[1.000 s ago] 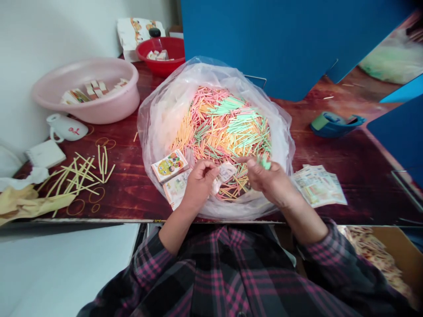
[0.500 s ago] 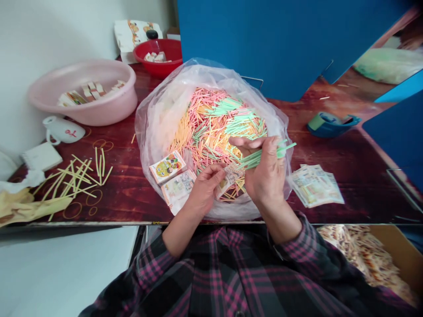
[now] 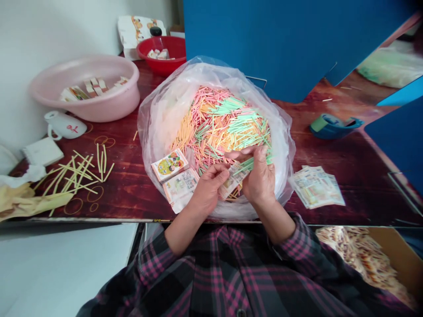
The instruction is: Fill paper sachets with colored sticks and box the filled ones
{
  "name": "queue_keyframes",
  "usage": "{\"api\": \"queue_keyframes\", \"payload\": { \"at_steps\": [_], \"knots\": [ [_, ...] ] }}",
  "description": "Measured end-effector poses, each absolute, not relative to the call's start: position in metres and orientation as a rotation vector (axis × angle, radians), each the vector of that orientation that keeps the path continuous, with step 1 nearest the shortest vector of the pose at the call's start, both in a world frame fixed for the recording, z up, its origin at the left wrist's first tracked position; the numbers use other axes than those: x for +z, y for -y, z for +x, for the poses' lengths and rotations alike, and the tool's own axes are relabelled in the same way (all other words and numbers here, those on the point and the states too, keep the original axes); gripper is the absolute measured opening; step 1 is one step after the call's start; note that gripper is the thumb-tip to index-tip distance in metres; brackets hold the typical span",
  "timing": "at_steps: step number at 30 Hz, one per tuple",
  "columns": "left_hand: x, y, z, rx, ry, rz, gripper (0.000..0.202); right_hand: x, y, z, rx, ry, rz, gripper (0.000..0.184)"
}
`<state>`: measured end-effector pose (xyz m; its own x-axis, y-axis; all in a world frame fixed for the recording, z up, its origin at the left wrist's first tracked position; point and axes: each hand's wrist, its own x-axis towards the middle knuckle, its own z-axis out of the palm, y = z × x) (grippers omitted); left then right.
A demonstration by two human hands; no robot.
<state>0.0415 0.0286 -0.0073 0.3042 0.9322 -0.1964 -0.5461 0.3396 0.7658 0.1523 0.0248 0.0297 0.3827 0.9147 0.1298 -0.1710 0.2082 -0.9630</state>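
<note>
Between thumb and fingers my left hand (image 3: 211, 185) pinches a small printed paper slip (image 3: 228, 187) over the near side of the plastic bag (image 3: 165, 101). My right hand (image 3: 261, 176) is closed around several green sticks (image 3: 246, 165), thin and straw-like, which lie across the slip. Pink, orange, yellow and green sticks (image 3: 218, 127) fill the bag beneath both hands. Left of my left hand, a small printed box (image 3: 169, 165) with cartoon figures and a stack of printed papers (image 3: 181, 187) rest on the bag's edge.
A pink basin (image 3: 99, 105) and a red bowl (image 3: 165, 66) hold small packets. A white mug (image 3: 66, 125) lies on its side near loose yellow sticks (image 3: 76, 174). On the right are a blue tape dispenser (image 3: 333, 127) and printed slips (image 3: 317, 187). Blue panels (image 3: 264, 44) stand behind.
My right hand has moved left and slightly down, bringing the green sticks onto the paper slip. My left hand still pinches the slip and has shifted slightly right.
</note>
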Motion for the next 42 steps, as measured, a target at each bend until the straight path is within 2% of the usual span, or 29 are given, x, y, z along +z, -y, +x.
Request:
{"api": "queue_keyframes", "payload": {
  "at_steps": [10, 13, 18, 26, 31, 38, 42],
  "knots": [
    [-0.007, -0.029, 0.044, 1.073, -0.734, 0.601, 0.036, 0.013, -0.031, 0.163, 1.055, 1.071, -1.148, 0.035],
    [-0.009, -0.031, 0.046, 1.094, -0.750, 0.585, 0.034, 0.010, -0.034, 0.164, 0.973, 1.054, -1.126, 0.043],
    [-0.011, -0.039, 0.048, 1.150, -0.775, 0.634, 0.029, 0.012, -0.031, 0.168, 0.873, 1.215, -1.232, 0.032],
    [-0.006, -0.056, 0.045, 1.218, -0.854, 0.849, 0.022, 0.010, -0.041, 0.198, 0.846, 1.043, -1.226, 0.034],
    [-0.008, -0.053, 0.042, 1.157, -0.821, 0.769, 0.030, 0.027, -0.044, 0.204, 0.823, 1.034, -1.109, 0.036],
    [-0.011, -0.047, 0.043, 1.122, -0.790, 0.759, 0.035, 0.039, -0.043, 0.180, 0.802, 1.027, -0.950, 0.023],
    [-0.012, -0.047, 0.042, 1.093, -0.766, 0.747, 0.034, 0.030, -0.043, 0.174, 0.775, 1.052, -0.960, 0.008]
  ]
}}
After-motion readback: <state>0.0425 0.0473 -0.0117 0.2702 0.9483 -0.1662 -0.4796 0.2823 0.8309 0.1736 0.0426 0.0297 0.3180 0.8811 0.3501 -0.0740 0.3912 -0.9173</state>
